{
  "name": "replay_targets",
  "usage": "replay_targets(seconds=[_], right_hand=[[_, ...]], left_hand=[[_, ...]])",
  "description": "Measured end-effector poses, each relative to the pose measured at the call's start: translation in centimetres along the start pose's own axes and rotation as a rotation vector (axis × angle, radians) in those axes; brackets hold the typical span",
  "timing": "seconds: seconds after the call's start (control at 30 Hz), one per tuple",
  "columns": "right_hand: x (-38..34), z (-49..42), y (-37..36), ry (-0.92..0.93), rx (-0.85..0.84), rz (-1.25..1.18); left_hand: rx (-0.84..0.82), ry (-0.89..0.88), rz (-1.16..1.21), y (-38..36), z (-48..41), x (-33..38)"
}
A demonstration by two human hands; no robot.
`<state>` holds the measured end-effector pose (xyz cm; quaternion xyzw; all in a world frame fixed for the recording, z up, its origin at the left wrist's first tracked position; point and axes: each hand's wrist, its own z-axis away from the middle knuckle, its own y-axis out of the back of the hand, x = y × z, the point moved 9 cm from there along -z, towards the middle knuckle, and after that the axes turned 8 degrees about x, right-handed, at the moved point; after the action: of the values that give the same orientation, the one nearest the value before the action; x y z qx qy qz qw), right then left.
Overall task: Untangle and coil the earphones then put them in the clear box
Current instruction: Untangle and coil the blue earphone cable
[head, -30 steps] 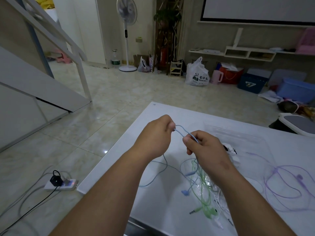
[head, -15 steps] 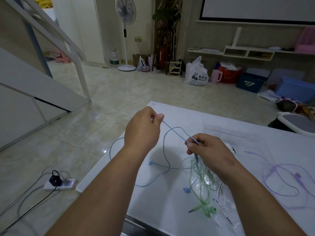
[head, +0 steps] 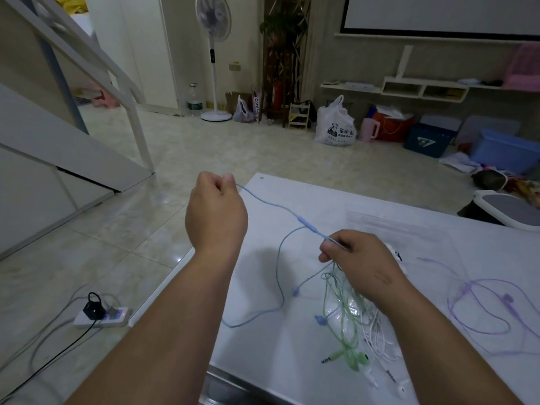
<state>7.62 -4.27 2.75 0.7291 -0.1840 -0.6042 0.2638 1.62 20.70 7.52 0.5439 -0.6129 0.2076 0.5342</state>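
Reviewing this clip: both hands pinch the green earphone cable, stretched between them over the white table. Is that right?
No. In the head view, the cable that the left hand and right hand pinch is the blue earphone cable, not green; it is stretched between them over the white table.

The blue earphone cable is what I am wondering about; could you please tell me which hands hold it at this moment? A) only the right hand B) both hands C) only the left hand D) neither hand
B: the blue earphone cable spans the air from the left hand, which pinches one end, to the right hand, which pinches it beside the inline remote.
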Motion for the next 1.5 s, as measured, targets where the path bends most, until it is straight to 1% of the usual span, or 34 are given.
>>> replay_targets(seconds=[0.1, 0.17, 0.2, 0.33, 0.47, 0.53, 0.6, 0.67, 0.73, 0.83, 0.93, 1.0, 1.1, 1.23, 1.3, 1.4, 1.5], right_hand=[[-0.4, 0.3, -0.5, -0.079, -0.027, -0.3], [-0.4, 0.3, -0.8, -0.092, -0.041, -0.386], [-0.4, 0.3, -0.8, -0.088, -0.04, -0.391], [-0.4, 0.3, -0.9, -0.089, -0.01, -0.395], [-0.6, 0.3, -1.1, -0.049, 0.026, -0.353], [-1.0, 0.3, -1.0, -0.02, 0.038, -0.345], [-1.4, 0.4, -0.9, 0.005, 0.044, -0.346], [-1.6, 0.4, -0.9, 0.016, 0.048, -0.333], [-1.5, 0.4, -0.9, 0.007, 0.052, -0.325], [-1.2, 0.4, -1.0, -0.022, 0.047, -0.331], [-1.1, 0.4, -1.1, -0.02, 0.029, -0.326], [-1.2, 0.4, -1.1, -0.008, 0.024, -0.322], [-1.3, 0.4, -1.1, -0.007, 0.022, -0.332], [-1.3, 0.4, -0.8, -0.022, 0.032, -0.326], [-1.4, 0.5, -0.8, -0.034, 0.004, -0.346], [-1.5, 0.7, -1.0, -0.055, -0.044, -0.391], [-1.4, 0.5, -1.0, -0.049, -0.041, -0.393]], left_hand=[[-0.112, -0.08, -0.272, -0.9, 0.0, -0.3], [-0.207, -0.118, -0.396, -1.8, 0.5, -0.6], [-0.247, -0.147, -0.412, -2.3, 0.8, -0.5], [-0.343, -0.288, -0.226, -3.7, 2.2, 1.5], [-0.341, -0.462, -0.217, -3.6, 3.6, 3.7], [-0.351, -0.547, -0.175, -3.6, 4.1, 4.5], [-0.398, -0.639, -0.128, -3.9, 4.7, 5.2], [-0.472, -0.681, -0.12, -4.5, 5.4, 5.2], [-0.529, -0.662, -0.168, -5.2, 5.8, 4.7], [-0.547, -0.616, -0.258, -5.7, 5.6, 3.9], [-0.611, -0.596, -0.198, -5.9, 5.9, 3.7], [-0.621, -0.62, -0.171, -6.0, 6.2, 4.0], [-0.585, -0.657, -0.165, -6.2, 6.2, 4.2], [-0.55, -0.64, -0.109, -5.7, 6.0, 4.5], [-0.525, -0.576, -0.062, -5.4, 5.6, 4.5], [-0.446, -0.435, 0.01, -4.5, 4.4, 4.0], [-0.389, -0.391, 0.04, -4.0, 3.9, 3.9]])
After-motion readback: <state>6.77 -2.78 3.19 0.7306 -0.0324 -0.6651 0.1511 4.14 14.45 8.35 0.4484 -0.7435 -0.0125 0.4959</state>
